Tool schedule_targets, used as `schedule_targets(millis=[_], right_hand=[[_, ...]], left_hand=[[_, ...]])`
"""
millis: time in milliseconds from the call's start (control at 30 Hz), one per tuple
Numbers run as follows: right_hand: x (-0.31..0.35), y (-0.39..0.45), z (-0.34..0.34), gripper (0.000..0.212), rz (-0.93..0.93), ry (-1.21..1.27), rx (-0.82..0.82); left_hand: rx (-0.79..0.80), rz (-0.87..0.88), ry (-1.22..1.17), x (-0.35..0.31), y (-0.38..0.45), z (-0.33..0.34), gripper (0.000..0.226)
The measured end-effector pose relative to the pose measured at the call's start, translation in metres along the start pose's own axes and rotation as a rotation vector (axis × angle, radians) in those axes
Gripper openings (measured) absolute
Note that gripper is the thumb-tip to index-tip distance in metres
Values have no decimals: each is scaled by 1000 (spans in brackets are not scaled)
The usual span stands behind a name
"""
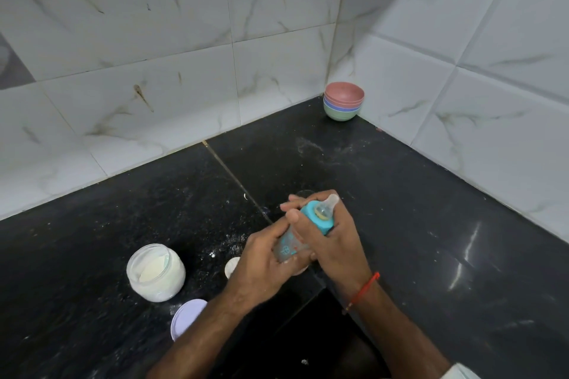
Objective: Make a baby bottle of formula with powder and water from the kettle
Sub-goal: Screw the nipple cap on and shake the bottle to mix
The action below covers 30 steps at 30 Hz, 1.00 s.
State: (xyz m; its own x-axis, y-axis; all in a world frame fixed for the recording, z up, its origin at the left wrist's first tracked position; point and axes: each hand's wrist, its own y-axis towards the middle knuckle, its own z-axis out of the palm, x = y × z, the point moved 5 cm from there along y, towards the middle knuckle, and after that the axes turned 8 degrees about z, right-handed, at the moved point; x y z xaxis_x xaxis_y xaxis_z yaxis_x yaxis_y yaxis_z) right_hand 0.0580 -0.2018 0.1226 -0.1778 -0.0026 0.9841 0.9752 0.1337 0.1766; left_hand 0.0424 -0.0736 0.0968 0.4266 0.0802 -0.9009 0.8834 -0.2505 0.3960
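Observation:
A clear baby bottle [289, 248] with a teal collar [320, 218] and a clear teat [329, 202] is held tilted between both palms above the black counter. My left hand [261, 268] wraps its lower body from the left. My right hand [335, 243] presses against it from the right, fingers over the collar. An open glass jar of white powder [155, 272] stands at the lower left, with its pale lilac lid [186, 317] lying beside it. No kettle is in view.
A small white round object [231, 266] lies half hidden behind my left hand. Spilled powder dusts the black counter [431, 224]. A stack of coloured bowls [343, 100] sits in the tiled back corner. The counter's front edge runs below my wrists.

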Motion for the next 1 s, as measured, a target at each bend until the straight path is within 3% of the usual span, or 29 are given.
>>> schedule_targets(millis=[67,167,400,467,667,867,1000], right_hand=[[9,3,-2,15,-69,3,110],[24,5,-6,15,-115,47,419],[40,8,-5,41,61,383,796],[42,11,-7,41,78,392,781],[35,19,-26,29,76,384,484],[35,16,-28,58,138,267,420],[35,14,-36,47,119,127,347]], left_hand=[[68,-42,-101,-1,1,0,43],[223,-124,-305,-7,0,4,52],[402,-199,-538,-15,3,19,53],[417,-211,-530,-14,3,20,56],[295,-242,-514,-9,4,14,59],[205,-221,-470,-3,4,11,62],[150,-225,-460,-5,6,10,63]])
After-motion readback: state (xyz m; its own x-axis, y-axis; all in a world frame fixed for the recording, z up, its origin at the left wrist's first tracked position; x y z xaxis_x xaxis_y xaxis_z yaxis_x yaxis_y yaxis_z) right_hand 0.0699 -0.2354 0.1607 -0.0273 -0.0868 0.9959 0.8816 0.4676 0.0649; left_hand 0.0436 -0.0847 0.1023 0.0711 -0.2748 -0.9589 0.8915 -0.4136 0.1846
